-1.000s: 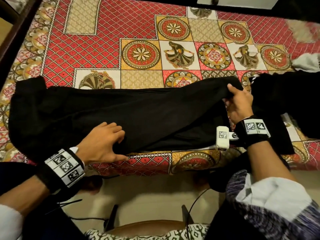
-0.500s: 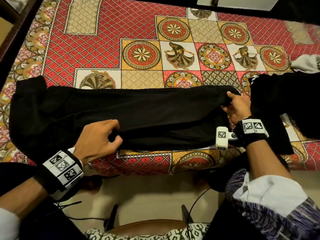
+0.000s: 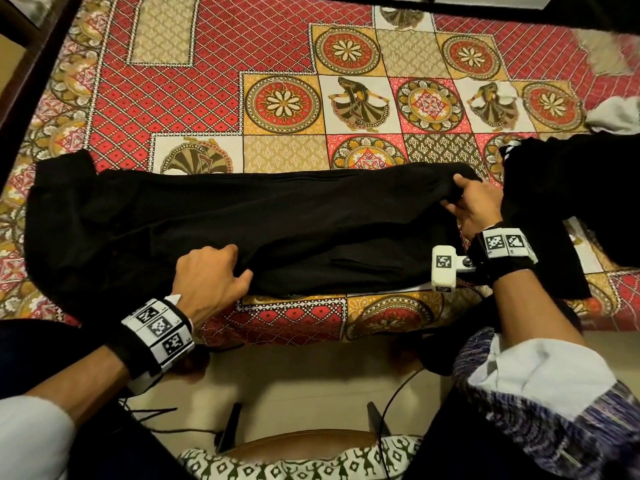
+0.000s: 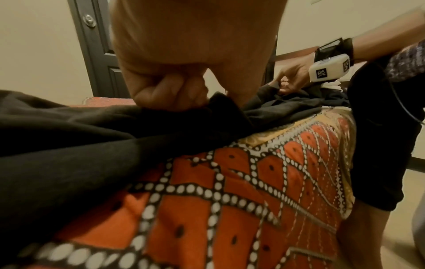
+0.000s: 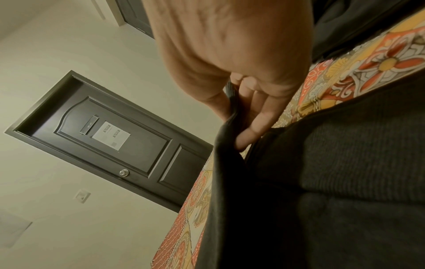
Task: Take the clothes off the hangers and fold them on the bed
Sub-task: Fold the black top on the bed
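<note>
Both hands (image 3: 207,275) (image 3: 476,206) grip black garment (image 3: 277,220); no legible writing anywhere

garment (image 3: 277,216) on bed (image 3: 214,64) — pile (image 3: 581,188) right

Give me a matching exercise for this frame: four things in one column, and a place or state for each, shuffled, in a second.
1. left hand
2. right hand
3. white cloth
4. black garment

A. lies at the bed's far right edge
B. spread lengthwise across the bedspread
C. grips the garment's near edge
D. pinches the garment's right end

Pairs: 1-C, 2-D, 3-A, 4-B
</note>
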### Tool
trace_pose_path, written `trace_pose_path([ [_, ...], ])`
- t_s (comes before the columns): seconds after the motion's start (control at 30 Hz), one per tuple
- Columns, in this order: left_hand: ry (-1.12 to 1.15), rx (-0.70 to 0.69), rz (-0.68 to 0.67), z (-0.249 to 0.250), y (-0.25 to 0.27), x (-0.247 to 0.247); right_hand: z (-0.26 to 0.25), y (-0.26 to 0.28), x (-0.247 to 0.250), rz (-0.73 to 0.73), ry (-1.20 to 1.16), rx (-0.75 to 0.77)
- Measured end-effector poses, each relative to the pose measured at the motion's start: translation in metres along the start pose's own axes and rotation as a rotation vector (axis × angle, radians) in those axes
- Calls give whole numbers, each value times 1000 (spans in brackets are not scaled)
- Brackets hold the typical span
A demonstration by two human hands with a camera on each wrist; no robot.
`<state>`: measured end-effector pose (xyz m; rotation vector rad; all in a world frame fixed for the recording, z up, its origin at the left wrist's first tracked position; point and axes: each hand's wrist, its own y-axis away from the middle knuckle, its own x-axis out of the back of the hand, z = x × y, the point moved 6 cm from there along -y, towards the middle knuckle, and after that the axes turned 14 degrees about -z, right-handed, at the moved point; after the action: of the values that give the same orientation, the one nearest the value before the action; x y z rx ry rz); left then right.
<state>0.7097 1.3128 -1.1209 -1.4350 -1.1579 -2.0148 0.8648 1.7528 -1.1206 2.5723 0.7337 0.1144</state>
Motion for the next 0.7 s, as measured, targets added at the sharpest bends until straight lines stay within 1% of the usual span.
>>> trace_pose_path([
  [0.1, 105, 51, -66, -4, 1, -3, -2, 2, 3, 21, 3, 15],
  [0.17, 130, 35, -94, -3, 9, -7, -3, 3, 6, 36, 10, 21],
  [0.27, 68, -8, -120, 1, 20, -15, -5, 1, 7, 56, 29, 27],
  [0.37, -27, -35, -127, 1, 19, -15, -2, -4, 10, 83, 90, 7],
  [0.47, -124, -134, -138, 0, 14, -11, 2, -9, 17, 94, 155, -33],
  [0.53, -177, -218, -204, -1, 11, -10, 3, -11, 20, 76, 225, -53],
  [0.57, -167, -252, -242, -2, 8, -8, 4, -13, 22, 59, 264, -49],
  [0.63, -47, -289, -276, -4, 4, 2, 5, -12, 25, 85, 280, -44],
  [0.67, 32, -306, -237, -5, 1, 8, 4, -8, 26, 116, 303, -43],
  [0.7, 91, -324, -156, -7, -1, 15, 3, -6, 27, 154, 400, -33],
])
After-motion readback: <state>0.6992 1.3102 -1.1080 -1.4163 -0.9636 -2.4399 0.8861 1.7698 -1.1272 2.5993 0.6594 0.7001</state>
